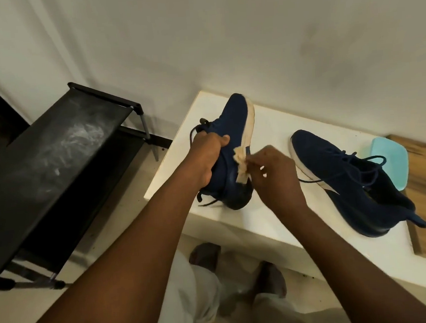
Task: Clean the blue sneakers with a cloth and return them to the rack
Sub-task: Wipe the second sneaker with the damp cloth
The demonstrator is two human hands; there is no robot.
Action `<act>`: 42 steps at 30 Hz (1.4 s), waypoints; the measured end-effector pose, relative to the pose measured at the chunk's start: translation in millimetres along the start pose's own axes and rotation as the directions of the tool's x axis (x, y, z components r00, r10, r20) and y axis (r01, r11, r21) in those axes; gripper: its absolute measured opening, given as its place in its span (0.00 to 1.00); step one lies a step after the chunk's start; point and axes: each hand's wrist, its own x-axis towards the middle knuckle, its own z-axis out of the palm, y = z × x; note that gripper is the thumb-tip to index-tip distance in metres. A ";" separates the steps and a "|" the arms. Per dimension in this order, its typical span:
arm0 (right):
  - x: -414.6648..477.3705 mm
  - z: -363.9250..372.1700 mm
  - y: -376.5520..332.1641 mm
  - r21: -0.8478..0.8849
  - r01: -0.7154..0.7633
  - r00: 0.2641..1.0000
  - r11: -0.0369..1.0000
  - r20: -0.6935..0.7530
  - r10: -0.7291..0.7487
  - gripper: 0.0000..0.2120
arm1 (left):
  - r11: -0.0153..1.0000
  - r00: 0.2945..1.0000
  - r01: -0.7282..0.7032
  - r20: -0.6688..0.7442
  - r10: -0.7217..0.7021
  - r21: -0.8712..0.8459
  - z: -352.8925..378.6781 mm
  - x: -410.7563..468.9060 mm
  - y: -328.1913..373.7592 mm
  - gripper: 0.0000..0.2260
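Left hand (208, 159) grips sneaker (233, 120) (heel on table (268, 131)); right hand (276, 174) pinches cloth (241, 164) against it.

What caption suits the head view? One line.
Left hand grips one blue sneaker while right hand pinches a cloth against its side.

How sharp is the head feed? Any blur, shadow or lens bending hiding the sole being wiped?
Head view: the right hand and the pale cloth it pinches look blurred; the white sole of the dark blue knit sneaker in the left hand reads clearly, but its heel sinks into shadow; light is dim and warm; wide-angle bending curves the white table and the black shoe rack.
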 end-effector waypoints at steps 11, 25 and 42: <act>-26.6 -1.8 -3.1 0.000 0.010 0.997 1.000 0.075 -0.010 0.05 | 0.997 0.999 -0.018 -0.025 0.020 0.072 4.1 8.6 -1.5 0.17; -41.3 0.0 -2.5 0.099 0.115 0.993 0.988 -0.039 -0.111 0.10 | 0.999 0.999 -0.033 0.035 0.033 -0.007 7.9 10.8 -2.6 0.17; -49.4 21.5 10.0 0.014 0.089 0.989 0.996 -0.118 -0.087 0.09 | 0.996 1.000 -0.017 0.014 0.018 -0.090 17.4 5.7 2.9 0.16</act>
